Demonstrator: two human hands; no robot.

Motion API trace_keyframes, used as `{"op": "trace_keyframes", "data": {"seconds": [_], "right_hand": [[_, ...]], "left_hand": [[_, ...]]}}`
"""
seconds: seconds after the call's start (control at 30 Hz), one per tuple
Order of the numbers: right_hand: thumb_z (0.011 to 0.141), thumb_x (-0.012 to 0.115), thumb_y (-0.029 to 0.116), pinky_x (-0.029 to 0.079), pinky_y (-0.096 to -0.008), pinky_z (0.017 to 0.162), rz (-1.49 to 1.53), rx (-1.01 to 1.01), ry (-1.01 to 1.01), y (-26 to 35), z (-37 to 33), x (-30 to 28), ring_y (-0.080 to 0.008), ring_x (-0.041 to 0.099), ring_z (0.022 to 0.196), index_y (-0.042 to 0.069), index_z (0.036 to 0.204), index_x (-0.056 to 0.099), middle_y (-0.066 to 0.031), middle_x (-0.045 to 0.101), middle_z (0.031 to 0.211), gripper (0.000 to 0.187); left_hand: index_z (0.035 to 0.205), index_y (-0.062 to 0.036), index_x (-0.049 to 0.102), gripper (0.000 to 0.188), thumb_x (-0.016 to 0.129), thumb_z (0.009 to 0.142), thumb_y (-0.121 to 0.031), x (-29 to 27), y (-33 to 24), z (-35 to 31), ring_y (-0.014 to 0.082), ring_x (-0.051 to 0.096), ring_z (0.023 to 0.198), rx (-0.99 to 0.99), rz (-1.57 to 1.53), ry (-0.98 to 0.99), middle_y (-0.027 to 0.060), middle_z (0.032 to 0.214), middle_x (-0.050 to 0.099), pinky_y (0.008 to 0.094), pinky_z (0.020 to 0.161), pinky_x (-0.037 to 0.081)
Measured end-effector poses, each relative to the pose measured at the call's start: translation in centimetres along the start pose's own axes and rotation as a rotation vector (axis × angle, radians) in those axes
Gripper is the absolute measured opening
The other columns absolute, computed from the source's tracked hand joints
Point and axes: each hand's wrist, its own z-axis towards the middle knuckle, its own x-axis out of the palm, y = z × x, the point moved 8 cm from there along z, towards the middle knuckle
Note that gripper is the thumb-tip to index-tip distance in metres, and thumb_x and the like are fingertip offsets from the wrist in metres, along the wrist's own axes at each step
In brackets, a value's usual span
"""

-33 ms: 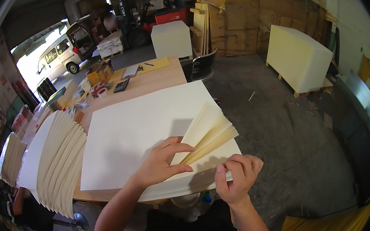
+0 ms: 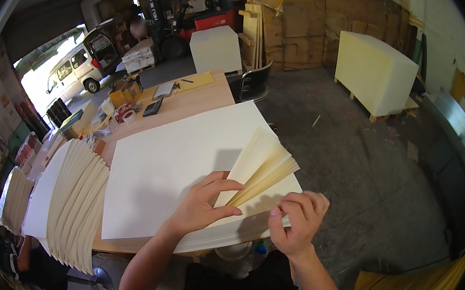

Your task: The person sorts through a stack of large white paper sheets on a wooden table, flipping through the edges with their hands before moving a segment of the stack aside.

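Sheets (image 2: 267, 168) are held in a folded-back fan on top of the stack (image 2: 168, 161), just ahead of the left hand (image 2: 204, 198) and to its right.

Very little has changed since the previous frame: the right hand (image 2: 297, 222) has been shifted slightly inward, toward the left hand; fan, stack and left hand look unmoved. Fan is therefore kept in the same pose; only the right hand's spot by the stack's near right corner is altered.

Left hand: closed to a loose, curved pinch, with the fan's narrow end held between thumb and index. Right hand: half curled, thumb close to the fingertips; whether anything is pinched there can't be told.

Materials: sheets look like smooth, matt paper or thin card. Fan is wedge-shaped: narrow at the left hand, spread wide away from it, layers stepped along the side facing the right hand. Cream on the edges, paler on the top face. Stack is a broad, flat off-white slab, fine layer lines visible along its near edge.

Left of the left hand, a pile (image 2: 73, 202) is seen with rippled, curved edges; a smaller pile (image 2: 14, 198) is set beyond it. Table (image 2: 192, 98) is pale, wood-toned. Farther ahead of the left hand, a tape roll (image 2: 129, 116) and dark calculator (image 2: 152, 107) are laid on it. Well ahead of the right hand, a boxy pale block (image 2: 376, 75) is stood on a pallet (image 2: 411, 106).
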Motion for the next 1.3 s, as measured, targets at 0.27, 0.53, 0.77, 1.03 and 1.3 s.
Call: {"op": "trace_keyframes", "data": {"seconds": [0.27, 0.53, 0.77, 1.03, 1.3], "right_hand": [[0.082, 0.075, 0.028, 0.039, -0.0491, 0.11, 0.184, -0.042, 0.445, 0.5, -0.9, 4.6, -0.0277, 0.061, 0.121, 0.013, 0.109, 0.076, -0.0058, 0.07, 0.121, 0.031], [0.084, 0.075, 0.023, 0.041, -0.0491, 0.111, 0.253, 0.002, 0.417, -0.2, -0.9, 4.5, -0.0286, 0.064, 0.116, 0.01, 0.105, 0.075, -0.0065, 0.072, 0.113, 0.025], [0.088, 0.077, 0.021, 0.055, -0.042, 0.075, 0.066, 0.346, 0.247, -7.0, -1.2, 0.3, -0.0285, 0.07, 0.089, 0.005, 0.091, 0.066, -0.0115, 0.072, 0.103, 0.02], [0.096, 0.072, 0.041, 0.052, -0.0437, 0.059, 0.052, 0.415, 0.561, -7.1, 3.9, 1.4, -0.0354, 0.067, 0.064, 0.002, 0.078, 0.058, -0.0155, 0.066, 0.073, 0.045], [0.1, 0.073, 0.027, 0.04, -0.0272, 0.051, 0.772, 0.872, 0.242, -8.9, 1.4, 5.8, -0.0068, 0.056, 0.059, 0.009, 0.07, 0.045, 0.0022, 0.051, 0.062, 0.044]], "left_hand": [[0.133, -0.0163, 0.071, 0.054, 0.087, 0.082, -0.026, 1.3, -3.1, 0.0, 0.031, 0.068, 0.115, 0.2, 0.323, 0.023, 0.0116, 0.133, 0.067, 0.0414, 0.098, 0.057], [0.125, -0.0107, 0.073, 0.046, 0.086, 0.082, -0.019, 2.4, -1.9, 1.0, 0.0331, 0.069, 0.114, 0.284, 0.455, 0.009, 0.0099, 0.125, 0.073, 0.0443, 0.099, 0.057], [0.127, -0.012, 0.071, 0.044, 0.081, 0.087, -0.028, 2.2, -1.8, 0.8, 0.0309, 0.069, 0.111, 0.328, 0.525, -0.029, 0.0081, 0.128, 0.07, 0.042, 0.094, 0.059], [0.133, -0.0083, 0.069, 0.039, 0.071, 0.093, -0.008, 1.9, -2.9, 1.2, 0.0374, 0.069, 0.113, 0.239, 0.428, -0.001, 0.0206, 0.137, 0.065, 0.0419, 0.095, 0.059], [0.125, -0.0143, 0.076, 0.036, 0.079, 0.089, -0.012, 1.2, -1.3, 1.6, 0.0358, 0.068, 0.119, 0.142, 0.234, 0.065, 0.0201, 0.141, 0.063, 0.0418, 0.101, 0.057]]}}
